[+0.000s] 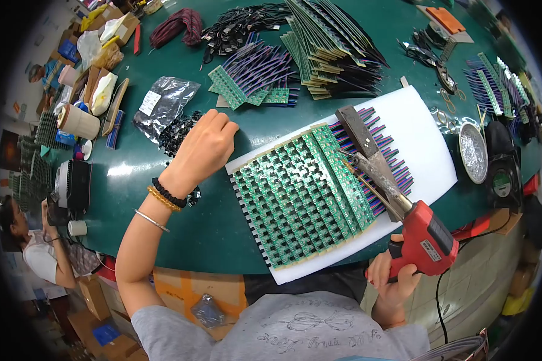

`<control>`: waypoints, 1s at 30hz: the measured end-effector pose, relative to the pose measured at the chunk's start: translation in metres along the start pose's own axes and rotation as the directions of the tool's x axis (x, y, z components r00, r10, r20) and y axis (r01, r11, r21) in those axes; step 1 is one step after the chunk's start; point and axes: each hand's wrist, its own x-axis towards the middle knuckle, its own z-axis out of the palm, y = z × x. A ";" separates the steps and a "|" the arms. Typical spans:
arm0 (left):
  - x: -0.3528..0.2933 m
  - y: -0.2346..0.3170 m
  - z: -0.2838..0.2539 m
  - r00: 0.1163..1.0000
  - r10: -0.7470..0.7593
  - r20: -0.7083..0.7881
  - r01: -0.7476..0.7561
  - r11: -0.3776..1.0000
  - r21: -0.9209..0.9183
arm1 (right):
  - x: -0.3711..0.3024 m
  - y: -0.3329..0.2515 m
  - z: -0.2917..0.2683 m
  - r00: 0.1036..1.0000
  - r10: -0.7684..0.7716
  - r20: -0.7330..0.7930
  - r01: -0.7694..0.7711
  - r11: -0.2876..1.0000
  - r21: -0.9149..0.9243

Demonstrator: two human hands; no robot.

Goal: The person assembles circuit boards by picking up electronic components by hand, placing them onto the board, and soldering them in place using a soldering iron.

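Observation:
My right hand point(393, 278) grips a red soldering gun point(426, 237) by its handle, its metal barrel slanting up and left over the boards. The gun's tip hovers near a dark metal bar point(356, 129) lying across the wires. Beneath are green circuit boards point(301, 198) in a panel, with rows of small black components, resting on a white foam sheet point(432, 150). Multicoloured wires stick out from the right side. My left hand point(208, 144) is closed, fingers curled, left of the panel's upper corner; whatever it may hold is hidden. Beside it lies a pile of small black components point(176, 133).
Behind are stacked circuit boards point(325, 48), wired boards point(253, 72) and black cables point(241, 27). A clear bag point(165, 99) lies left. A metal bowl point(473, 153) stands right. Another person point(48, 253) sits at far left. The gun's cord point(442, 307) hangs down.

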 end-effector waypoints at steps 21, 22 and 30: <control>-0.016 0.181 -0.028 0.789 0.281 -0.546 -0.565 0.680 -0.467 | 0.017 -0.023 0.040 0.942 0.315 0.119 -0.328 0.937 0.116; -0.016 0.182 -0.027 0.804 0.267 -0.531 -0.551 0.671 -0.496 | 0.018 -0.025 0.042 0.937 0.348 0.038 -0.350 0.933 0.082; -0.008 0.197 -0.031 0.883 0.159 -0.442 -0.410 0.720 -0.560 | 0.022 -0.020 0.008 0.939 0.000 0.344 0.165 0.878 -0.450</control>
